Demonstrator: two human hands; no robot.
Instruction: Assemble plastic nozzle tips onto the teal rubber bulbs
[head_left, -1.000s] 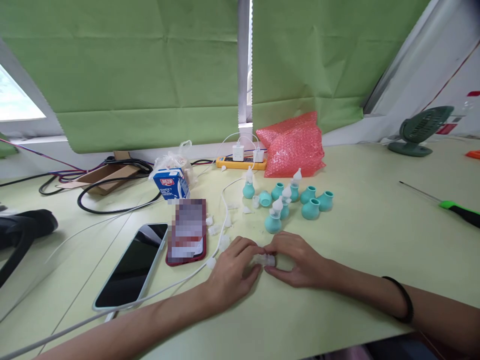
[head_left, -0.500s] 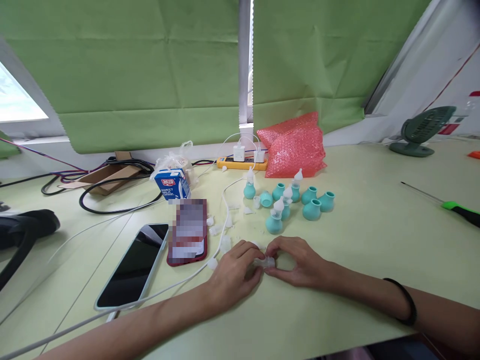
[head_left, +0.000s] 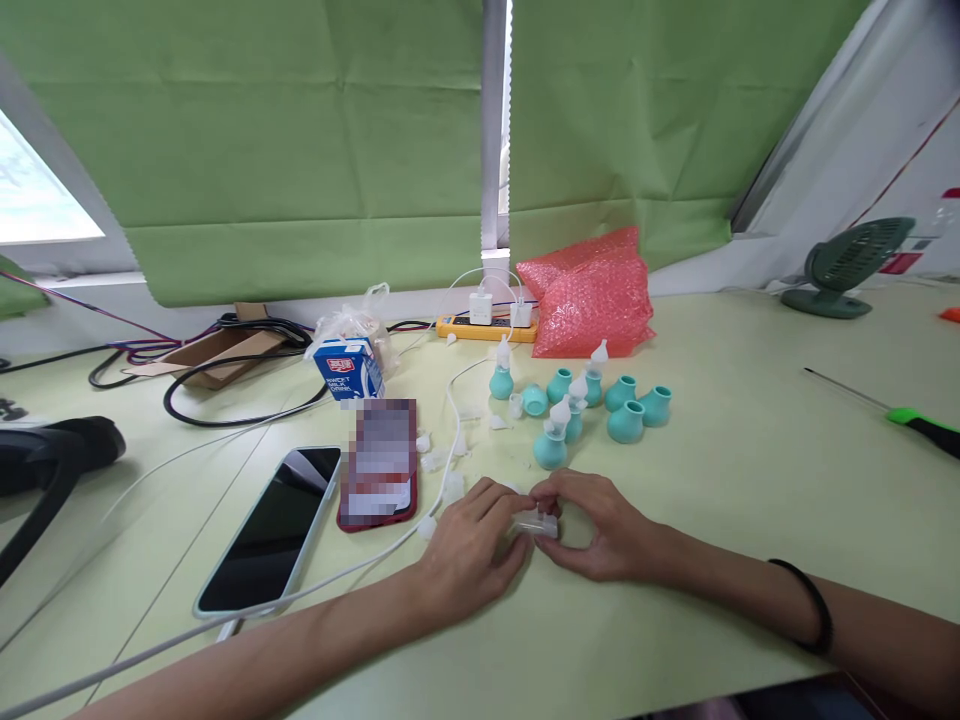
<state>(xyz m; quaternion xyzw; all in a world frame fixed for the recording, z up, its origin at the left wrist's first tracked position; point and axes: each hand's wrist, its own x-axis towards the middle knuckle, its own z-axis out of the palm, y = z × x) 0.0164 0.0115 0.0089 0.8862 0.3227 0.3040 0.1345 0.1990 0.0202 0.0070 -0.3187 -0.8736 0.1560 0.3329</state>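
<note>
Between my hands, just above the pale table, lies a small clear plastic tube [head_left: 535, 523]. My left hand [head_left: 471, 540] pinches its left end, which the fingers partly cover. My right hand [head_left: 600, 525] has thumb and fingertips closed around the right end. Beyond them stand several teal rubber bulbs [head_left: 625, 422]; some carry translucent pointed nozzles, such as the one on the nearest bulb [head_left: 551, 450]. One bulb [head_left: 535, 401] is tipped on its side. Loose translucent plastic pieces [head_left: 453, 488] are scattered left of the bulbs, close to my left hand.
Two phones, one black-screened [head_left: 271, 530] and one red-cased [head_left: 379, 465], lie to the left. A white cable [head_left: 405, 537] runs past my left arm. Further back are a milk carton [head_left: 349, 368], power strip [head_left: 454, 327] and pink bubble-wrap bag [head_left: 589, 295]. A screwdriver [head_left: 892, 412] rests at right.
The clear tube and my right fingers have shifted very slightly to the right, and more of the tube shows. Both hands keep hold of it. The whole view has moved a little.
</note>
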